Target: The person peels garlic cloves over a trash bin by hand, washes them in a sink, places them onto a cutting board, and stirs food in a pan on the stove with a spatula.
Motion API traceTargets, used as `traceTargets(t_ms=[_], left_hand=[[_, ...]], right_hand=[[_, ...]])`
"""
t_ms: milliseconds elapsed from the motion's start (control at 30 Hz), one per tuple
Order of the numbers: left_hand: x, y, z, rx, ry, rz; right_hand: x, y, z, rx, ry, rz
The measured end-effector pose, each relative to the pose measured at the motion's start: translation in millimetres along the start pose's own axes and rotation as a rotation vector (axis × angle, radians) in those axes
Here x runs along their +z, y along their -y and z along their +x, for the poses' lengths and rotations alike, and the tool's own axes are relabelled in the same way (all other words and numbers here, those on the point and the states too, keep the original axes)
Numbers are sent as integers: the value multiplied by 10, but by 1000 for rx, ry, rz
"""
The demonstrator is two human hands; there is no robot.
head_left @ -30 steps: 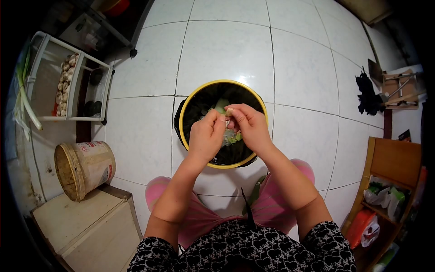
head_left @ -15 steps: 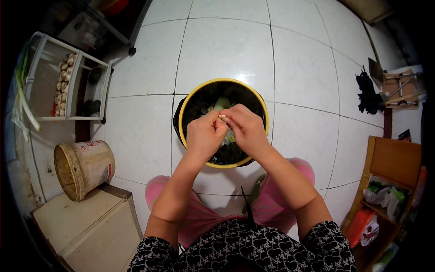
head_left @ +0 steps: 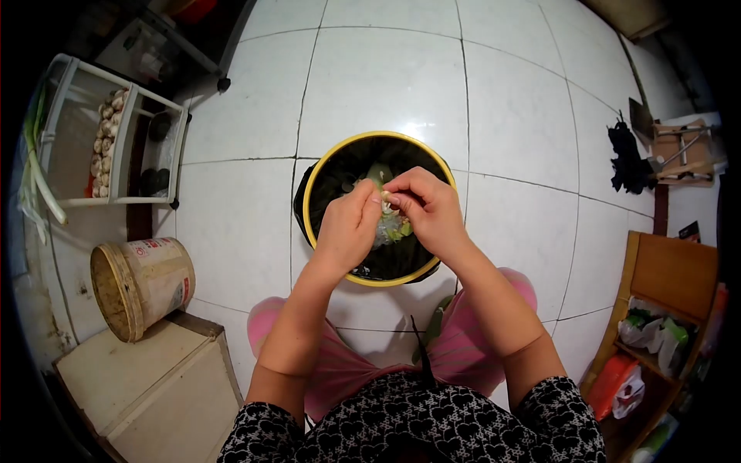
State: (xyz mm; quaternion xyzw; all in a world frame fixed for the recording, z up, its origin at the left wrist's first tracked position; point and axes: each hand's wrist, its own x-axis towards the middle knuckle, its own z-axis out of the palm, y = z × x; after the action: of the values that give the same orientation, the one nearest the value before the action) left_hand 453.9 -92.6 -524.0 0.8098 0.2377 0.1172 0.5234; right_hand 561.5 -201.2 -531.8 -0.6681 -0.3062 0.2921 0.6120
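Over a round bin with a yellow rim (head_left: 423, 145), my two hands meet with their fingertips close together. A small pale garlic clove (head_left: 387, 197) shows between them, partly covered by fingers. My left hand (head_left: 349, 226) is closed, thumb against the bent index finger, at the clove's left side. With thumb and index finger, my right hand (head_left: 434, 214) pinches the clove from the right. Below them, the bin has a black liner bag (head_left: 328, 181) and holds green and whitish vegetable scraps (head_left: 395, 229).
On the left, a white rack (head_left: 131, 108) holds garlic bulbs (head_left: 106, 147), with green onions (head_left: 38, 174) hanging beside it. A dirty bucket (head_left: 158, 270) lies on its side on a cabinet (head_left: 147, 386). A wooden shelf (head_left: 670, 270) with bags and a folding stool (head_left: 683, 154) stand right.
My right hand has moved slightly up and right, and my fingertips have parted a little. More of the clove and of the scraps in the bin now shows.
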Motion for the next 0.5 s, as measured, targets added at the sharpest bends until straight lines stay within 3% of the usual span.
traceTargets(t_ms=[67, 167, 300, 333, 367, 400, 433, 500], left_hand=[[-10, 5, 4, 7, 31, 15], [9, 32, 4, 31, 73, 59], [15, 11, 4, 15, 76, 75], [53, 59, 7, 15, 77, 74], [124, 163, 12, -80, 70, -106], [178, 257, 18, -176, 61, -287], [173, 344, 30, -177, 61, -287], [91, 406, 66, -490, 394, -1385]], right_hand=[[-30, -5, 10, -220, 11, -209], [-54, -18, 1, -253, 27, -196], [-54, 10, -8, -225, 42, -178], [-53, 27, -7, -86, 66, -26], [-58, 35, -7, 53, 89, 126], [-61, 21, 1, 54, 88, 125], [-63, -2, 25, 136, 33, 345], [-118, -2, 73, 222, -8, 596]])
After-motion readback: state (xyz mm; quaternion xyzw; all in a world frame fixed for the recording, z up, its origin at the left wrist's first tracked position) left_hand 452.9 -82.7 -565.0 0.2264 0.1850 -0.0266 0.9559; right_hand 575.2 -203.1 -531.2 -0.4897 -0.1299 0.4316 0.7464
